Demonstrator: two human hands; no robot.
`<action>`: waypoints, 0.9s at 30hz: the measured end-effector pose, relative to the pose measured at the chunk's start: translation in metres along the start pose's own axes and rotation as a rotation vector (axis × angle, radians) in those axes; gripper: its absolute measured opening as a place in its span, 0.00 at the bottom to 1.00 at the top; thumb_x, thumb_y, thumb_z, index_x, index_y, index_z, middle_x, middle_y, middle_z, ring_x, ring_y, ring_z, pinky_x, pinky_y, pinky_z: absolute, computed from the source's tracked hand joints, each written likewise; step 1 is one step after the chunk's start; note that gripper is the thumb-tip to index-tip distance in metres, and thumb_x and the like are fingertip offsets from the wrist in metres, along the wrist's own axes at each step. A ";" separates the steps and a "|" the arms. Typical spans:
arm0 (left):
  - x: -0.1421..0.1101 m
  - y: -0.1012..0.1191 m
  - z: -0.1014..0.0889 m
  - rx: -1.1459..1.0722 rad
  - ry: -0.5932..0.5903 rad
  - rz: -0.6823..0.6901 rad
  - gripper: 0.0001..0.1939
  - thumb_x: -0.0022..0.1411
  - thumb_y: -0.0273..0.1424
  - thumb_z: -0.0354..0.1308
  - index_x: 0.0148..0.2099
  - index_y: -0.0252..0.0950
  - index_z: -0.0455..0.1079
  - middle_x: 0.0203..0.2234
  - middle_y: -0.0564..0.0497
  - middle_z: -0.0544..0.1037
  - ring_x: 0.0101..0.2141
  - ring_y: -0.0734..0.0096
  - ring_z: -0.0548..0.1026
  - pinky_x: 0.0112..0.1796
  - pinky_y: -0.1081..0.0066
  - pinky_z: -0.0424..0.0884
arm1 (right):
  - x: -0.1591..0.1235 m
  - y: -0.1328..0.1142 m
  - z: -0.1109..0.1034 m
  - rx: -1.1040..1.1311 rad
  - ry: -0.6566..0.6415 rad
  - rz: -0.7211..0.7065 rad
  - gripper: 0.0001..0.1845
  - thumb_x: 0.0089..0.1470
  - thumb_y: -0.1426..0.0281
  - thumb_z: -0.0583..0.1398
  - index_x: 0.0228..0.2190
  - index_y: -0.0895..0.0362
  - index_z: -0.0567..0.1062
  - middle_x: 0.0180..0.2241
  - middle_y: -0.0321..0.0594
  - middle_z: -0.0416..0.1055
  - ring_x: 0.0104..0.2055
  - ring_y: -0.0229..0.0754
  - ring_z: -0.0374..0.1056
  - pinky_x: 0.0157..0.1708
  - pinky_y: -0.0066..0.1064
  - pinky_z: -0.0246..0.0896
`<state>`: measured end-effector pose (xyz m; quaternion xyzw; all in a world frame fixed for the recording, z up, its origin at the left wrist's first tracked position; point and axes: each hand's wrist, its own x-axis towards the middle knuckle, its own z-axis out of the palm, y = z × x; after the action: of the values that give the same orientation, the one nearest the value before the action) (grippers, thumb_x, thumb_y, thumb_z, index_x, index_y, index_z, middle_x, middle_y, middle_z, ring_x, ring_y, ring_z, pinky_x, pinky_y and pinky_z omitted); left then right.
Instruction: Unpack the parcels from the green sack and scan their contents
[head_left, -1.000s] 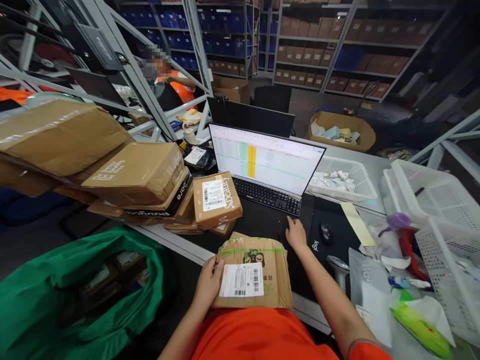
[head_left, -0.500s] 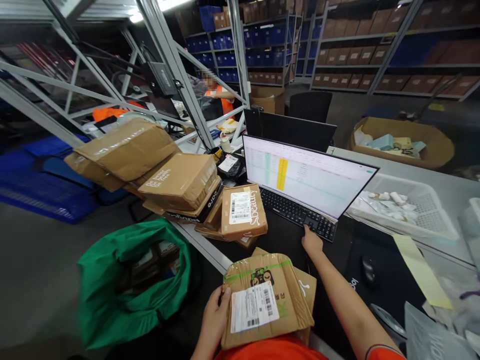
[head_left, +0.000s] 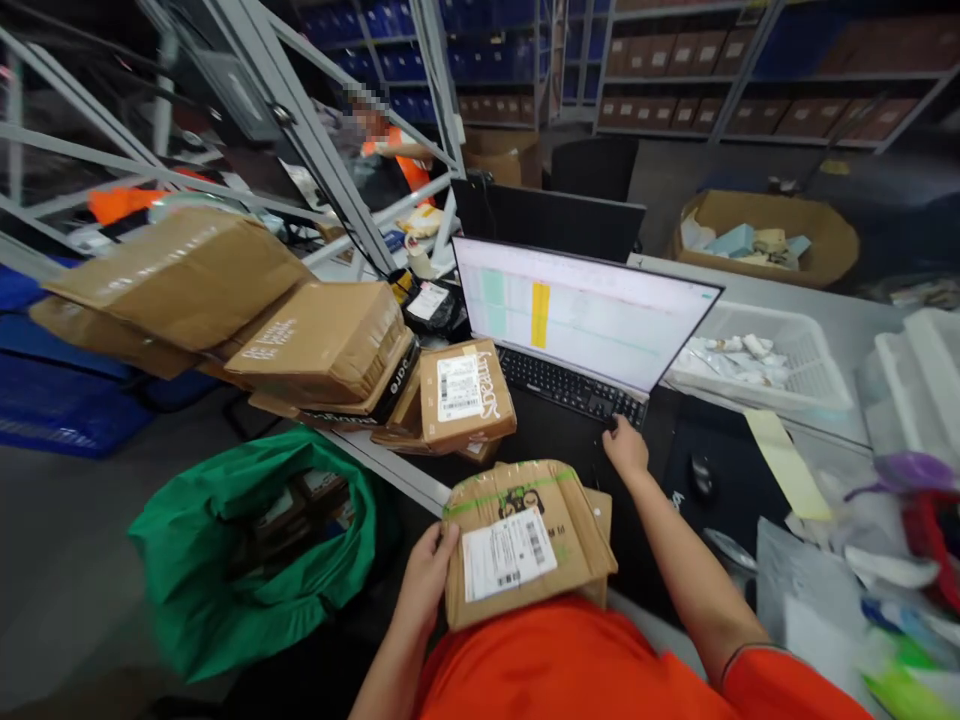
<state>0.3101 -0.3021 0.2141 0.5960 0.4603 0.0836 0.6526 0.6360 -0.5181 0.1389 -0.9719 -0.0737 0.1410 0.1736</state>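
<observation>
My left hand [head_left: 430,570] grips the left edge of a brown cardboard parcel [head_left: 525,540] with a white shipping label and green tape, held flat against my orange shirt. A second flat parcel [head_left: 600,512] lies under it. My right hand [head_left: 624,447] reaches forward with a finger on the front edge of the black keyboard [head_left: 570,387], below the lit monitor [head_left: 581,310] showing a spreadsheet.
A leaning stack of brown boxes [head_left: 300,340] fills the table's left side. On the floor at left is a green bag [head_left: 247,550] of parcels. A mouse [head_left: 701,475], white baskets [head_left: 757,360] and clutter sit right. Another person in orange [head_left: 397,160] sits behind the metal frame.
My right hand moved from the desk up to the keyboard's front edge and stays there. My head swung, shifting the view. My left hand kept hold of the parcel.
</observation>
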 end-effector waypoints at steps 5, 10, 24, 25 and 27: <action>-0.011 0.025 0.011 -0.219 -0.018 0.003 0.34 0.43 0.55 0.72 0.42 0.34 0.72 0.32 0.49 0.81 0.31 0.62 0.79 0.33 0.68 0.75 | -0.121 0.097 0.000 -0.013 0.508 0.264 0.40 0.57 0.60 0.58 0.65 0.65 0.56 0.61 0.65 0.58 0.64 0.66 0.54 0.60 0.57 0.50; -0.022 0.043 0.011 -0.113 -0.039 0.246 0.25 0.54 0.51 0.68 0.42 0.36 0.72 0.33 0.51 0.79 0.34 0.67 0.77 0.35 0.72 0.72 | -0.197 0.181 0.013 0.255 0.303 0.593 0.42 0.47 0.54 0.63 0.56 0.69 0.66 0.52 0.72 0.66 0.56 0.74 0.62 0.52 0.60 0.59; -0.039 0.037 0.011 0.169 -0.006 0.629 0.15 0.65 0.44 0.58 0.41 0.37 0.72 0.33 0.53 0.77 0.35 0.68 0.73 0.37 0.73 0.68 | -0.295 0.068 -0.096 0.794 -0.230 -0.115 0.23 0.51 0.59 0.65 0.46 0.58 0.77 0.40 0.46 0.79 0.44 0.49 0.75 0.42 0.35 0.72; -0.040 0.037 0.012 0.176 0.004 0.636 0.15 0.65 0.44 0.58 0.41 0.37 0.72 0.33 0.53 0.77 0.35 0.68 0.73 0.37 0.73 0.68 | -0.307 0.053 -0.109 0.763 -0.274 -0.187 0.23 0.52 0.62 0.65 0.48 0.58 0.77 0.45 0.47 0.79 0.48 0.50 0.74 0.47 0.36 0.71; -0.042 0.036 0.013 0.197 0.017 0.652 0.15 0.66 0.44 0.58 0.40 0.36 0.72 0.32 0.53 0.76 0.34 0.68 0.73 0.36 0.74 0.68 | -0.320 0.031 -0.126 0.670 -0.343 -0.268 0.22 0.53 0.69 0.63 0.50 0.58 0.78 0.50 0.46 0.77 0.51 0.50 0.73 0.51 0.36 0.69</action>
<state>0.3115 -0.3287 0.2643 0.7712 0.2568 0.2482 0.5270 0.3731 -0.6485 0.3206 -0.8057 -0.1777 0.2934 0.4828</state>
